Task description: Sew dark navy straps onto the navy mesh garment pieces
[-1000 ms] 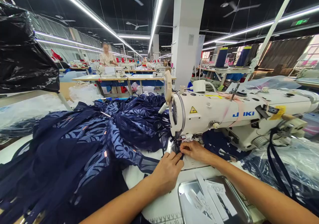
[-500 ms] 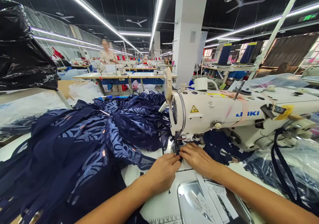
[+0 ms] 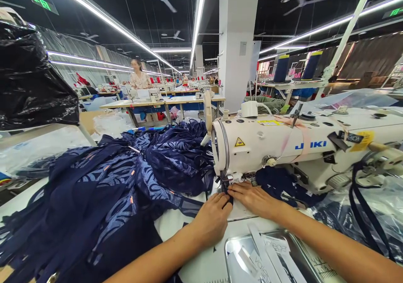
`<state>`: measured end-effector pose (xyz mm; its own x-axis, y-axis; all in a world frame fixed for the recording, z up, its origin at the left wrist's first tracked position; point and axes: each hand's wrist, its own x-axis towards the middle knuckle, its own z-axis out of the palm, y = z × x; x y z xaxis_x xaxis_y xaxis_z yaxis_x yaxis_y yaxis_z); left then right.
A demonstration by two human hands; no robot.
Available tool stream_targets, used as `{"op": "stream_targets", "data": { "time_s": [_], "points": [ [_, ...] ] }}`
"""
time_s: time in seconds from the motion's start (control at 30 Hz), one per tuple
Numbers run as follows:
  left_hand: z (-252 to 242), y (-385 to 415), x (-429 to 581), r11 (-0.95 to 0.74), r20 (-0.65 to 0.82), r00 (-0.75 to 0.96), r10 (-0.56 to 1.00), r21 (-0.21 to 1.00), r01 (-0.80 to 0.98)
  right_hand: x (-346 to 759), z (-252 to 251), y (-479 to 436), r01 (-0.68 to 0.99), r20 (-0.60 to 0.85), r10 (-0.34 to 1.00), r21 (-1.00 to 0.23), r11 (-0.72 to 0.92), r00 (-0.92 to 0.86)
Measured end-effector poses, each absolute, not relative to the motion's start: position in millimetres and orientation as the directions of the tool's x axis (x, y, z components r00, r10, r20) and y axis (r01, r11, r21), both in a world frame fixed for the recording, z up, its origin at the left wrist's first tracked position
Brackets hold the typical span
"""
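Note:
At the needle area of a white sewing machine [image 3: 245, 142], both hands work on a small dark navy piece of fabric [image 3: 230, 196]. My left hand [image 3: 214, 216] is closed, its fingertips gripping the near end of this piece. My right hand [image 3: 255, 199] lies just right of the needle, its thumb and fingers closed on the fabric's edge. The fingertips of the two hands almost meet. Part of the fabric is hidden under the presser foot and fingers. A large pile of navy lace garments [image 3: 163, 161] spreads over the table to the left.
A metal tray [image 3: 233, 249] with white printed labels [image 3: 273, 253] is set near the front. More navy fabric [image 3: 280, 186] lies beneath the machine arm. Plastic-wrapped navy goods [image 3: 340, 211] are at right. Thread cones [image 3: 280, 69] stand behind; a person [image 3: 138, 77] stands farther back.
The camera view has shifted slightly. Both hands stay at the needle, with the left fingers a little farther forward on the fabric and the right hand lying flatter.

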<state>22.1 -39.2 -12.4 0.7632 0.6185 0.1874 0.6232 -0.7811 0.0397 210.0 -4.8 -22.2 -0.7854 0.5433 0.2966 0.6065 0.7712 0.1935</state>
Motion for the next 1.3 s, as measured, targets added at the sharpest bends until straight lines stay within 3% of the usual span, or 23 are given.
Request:
{"op": "stream_targets", "data": {
  "time_s": [0.53, 0.9, 1.1, 1.3],
  "points": [
    [-25, -28, 27, -0.764, 0.219, 0.757, 0.616, -0.071, 0.642, 214, -33, 0, 0.650, 0.272, 0.593, 0.236, 0.722, -0.758],
    [-30, -23, 37, -0.707, 0.350, 0.697, 0.626, -0.122, 0.697, 210, -28, -1, 0.710, 0.278, 0.656, 0.204, 0.674, -0.702],
    [-29, -26, 39, -0.692, 0.375, 0.666, 0.645, -0.082, 0.717, 207, -25, -1, 0.716, 0.256, 0.672, 0.156, 0.681, -0.695],
    [-16, -32, 27, -0.716, 0.288, 0.670, 0.685, 0.096, 0.691, 207, -22, -4, 0.725, 0.316, 0.669, 0.105, 0.680, -0.673]
  ]
}}
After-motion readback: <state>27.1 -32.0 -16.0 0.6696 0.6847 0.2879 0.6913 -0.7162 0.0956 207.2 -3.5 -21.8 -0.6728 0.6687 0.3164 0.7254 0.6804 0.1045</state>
